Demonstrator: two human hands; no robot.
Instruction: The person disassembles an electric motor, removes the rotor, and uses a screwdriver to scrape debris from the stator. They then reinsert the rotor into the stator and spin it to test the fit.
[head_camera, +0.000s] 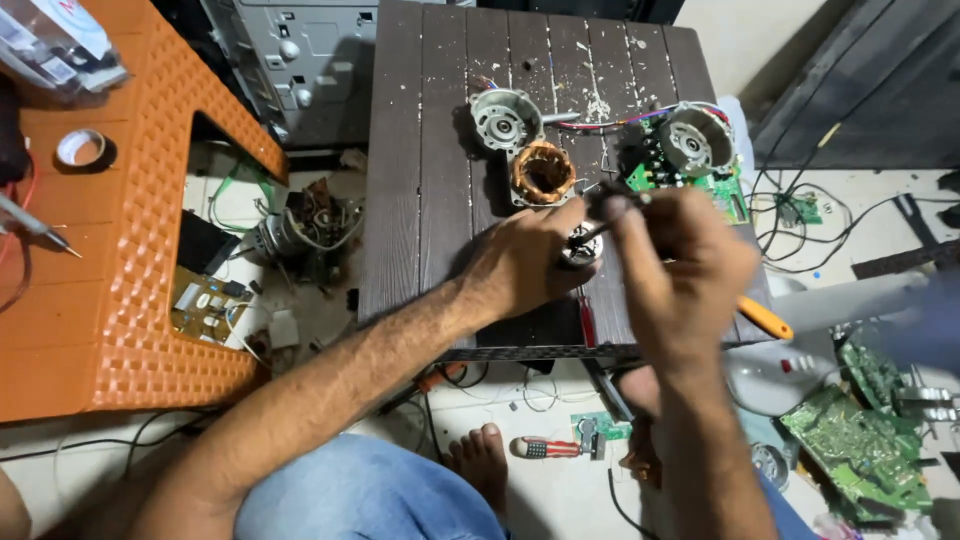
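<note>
My left hand (525, 262) grips a small round metal motor part (582, 243) on the dark slatted table (420, 180). Above it my right hand (675, 265) holds a thin dark tool (600, 228) whose tip touches that part. Just beyond lie a copper-wound stator (543, 172), a grey motor cover (505, 118), and a second motor housing (695, 140) sitting on a green circuit board (728, 190). Coloured wires (600, 124) run between the two housings.
An orange plastic stool (130, 250) with a tape roll (82, 148) stands at left. Motor scraps and boards (300, 230) litter the floor. A red-handled screwdriver (550, 448) lies by my foot (480, 460). An orange-handled tool (765, 318) sits at the table's right edge. More green boards (860, 440) lie right.
</note>
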